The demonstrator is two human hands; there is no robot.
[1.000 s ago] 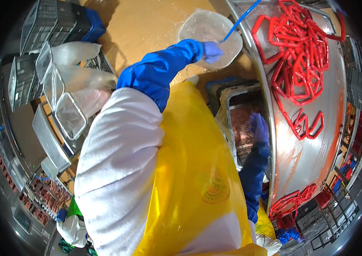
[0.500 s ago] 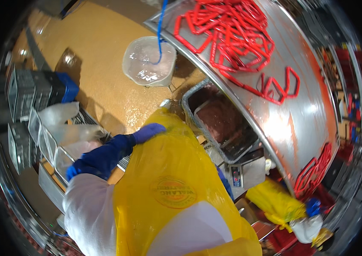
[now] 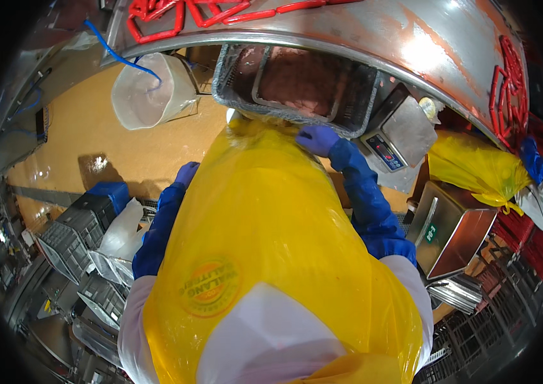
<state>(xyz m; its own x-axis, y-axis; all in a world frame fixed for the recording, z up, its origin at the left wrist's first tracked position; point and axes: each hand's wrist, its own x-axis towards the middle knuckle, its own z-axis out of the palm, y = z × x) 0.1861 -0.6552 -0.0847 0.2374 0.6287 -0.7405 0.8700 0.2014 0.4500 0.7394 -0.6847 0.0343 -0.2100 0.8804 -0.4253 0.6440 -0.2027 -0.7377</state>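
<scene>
My right hand, in a purple glove with a blue sleeve cover, is at the near side of a grey crate. Its fingers are curled, and what they hold, if anything, is hidden. Clear plastic lines the crate, and a smaller tub of pinkish ground meat sits inside it. My left hand, gloved the same way, hangs low beside my yellow apron, partly covered by it; its fingers do not show clearly.
A steel table with red-cased sausage links curves along the far side. Left of the crate stands a white bucket with a blue hose. A scale and another worker's yellow apron are at right; grey crates stand at left.
My view has swung to the right, bringing the crate and scale nearer the middle. My right hand has come into sight by the crate; my left hand has dropped to my side.
</scene>
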